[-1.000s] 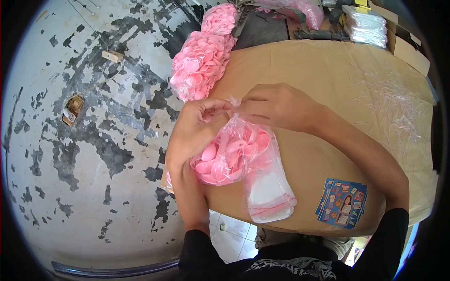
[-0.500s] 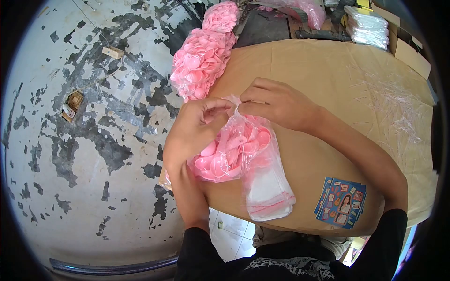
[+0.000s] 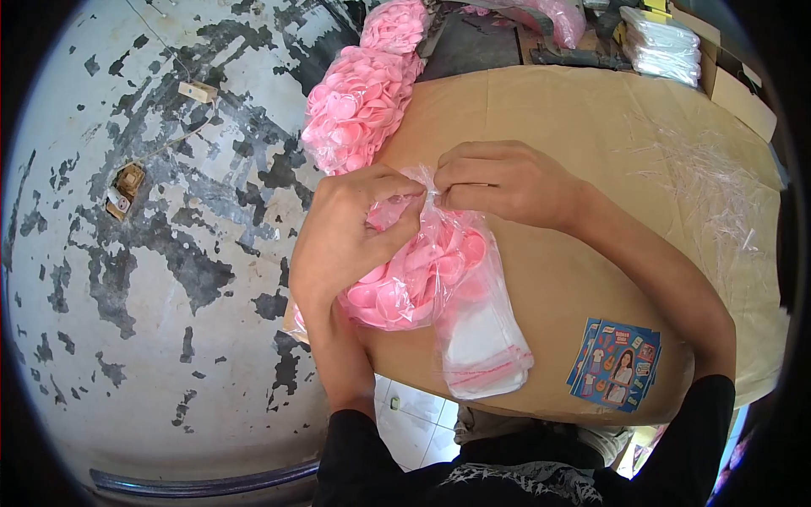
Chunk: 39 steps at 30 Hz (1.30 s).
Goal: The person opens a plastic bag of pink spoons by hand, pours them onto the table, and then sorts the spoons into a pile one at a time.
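Note:
A clear plastic bag of pink plastic pieces (image 3: pixel 418 275) rests on the cardboard-covered table (image 3: pixel 574 118). My left hand (image 3: pixel 342 232) wraps around the bag's upper part and pinches its gathered neck. My right hand (image 3: pixel 498 182) pinches the same twisted neck from the right, fingertips meeting the left hand's. Under the bag lies a stack of empty clear bags with red strips (image 3: pixel 486 355).
Two more filled bags of pink pieces (image 3: pixel 355 106) lie at the table's far left edge. A stack of blue printed cards (image 3: pixel 617 365) sits near the front right. Thin clear plastic strips (image 3: pixel 710 186) litter the right side. Boxes and packed bags (image 3: pixel 663 42) stand behind. A peeling wall is on the left.
Both hands have closed tighter on the bag's neck, and the left hand has shifted up over the bag. The neck looks more gathered.

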Available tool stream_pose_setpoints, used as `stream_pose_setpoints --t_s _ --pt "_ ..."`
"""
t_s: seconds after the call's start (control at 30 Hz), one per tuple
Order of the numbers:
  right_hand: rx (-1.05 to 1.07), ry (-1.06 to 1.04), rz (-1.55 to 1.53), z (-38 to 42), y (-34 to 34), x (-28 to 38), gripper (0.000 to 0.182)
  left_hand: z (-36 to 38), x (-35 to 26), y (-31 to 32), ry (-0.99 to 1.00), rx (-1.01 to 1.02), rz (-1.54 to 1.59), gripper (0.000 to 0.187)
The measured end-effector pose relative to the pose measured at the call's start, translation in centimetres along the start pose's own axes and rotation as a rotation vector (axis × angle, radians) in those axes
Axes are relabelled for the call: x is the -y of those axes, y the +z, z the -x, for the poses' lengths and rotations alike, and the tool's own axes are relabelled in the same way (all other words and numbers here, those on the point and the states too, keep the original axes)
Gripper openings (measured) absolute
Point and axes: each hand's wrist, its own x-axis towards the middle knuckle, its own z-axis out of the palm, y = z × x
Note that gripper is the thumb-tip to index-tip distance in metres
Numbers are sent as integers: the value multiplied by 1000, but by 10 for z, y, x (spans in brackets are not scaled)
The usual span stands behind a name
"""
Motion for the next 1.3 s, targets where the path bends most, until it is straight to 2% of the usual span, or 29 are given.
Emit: stream_pose_setpoints --t_s 0.37,0.6,0.67,0.87,0.97,1.07,1.27,1.3 --pt "44 3 4 0 -1 1 14 -2 1 -1 11 54 -104 19" --pt "-9 21 -20 -1 -2 -2 14 -2 4 6 -9 -16 -62 22" --pt "21 43 -26 -2 -5 -3 14 -3 2 7 -22 -37 -50 23" --pt "-55 372 -170 -7 1 8 15 -4 7 8 -176 5 133 22" --pt "60 497 -203 -14 -6 13 20 -3 16 9 -170 33 266 18" --pt "141 472 -190 -20 -15 12 19 -3 18 9 -218 67 314 20" --pt "92 419 29 -16 0 16 12 -4 11 7 -231 84 344 20" --pt "59 438 -37 -17 0 16 12 -4 12 8 -203 65 321 19"
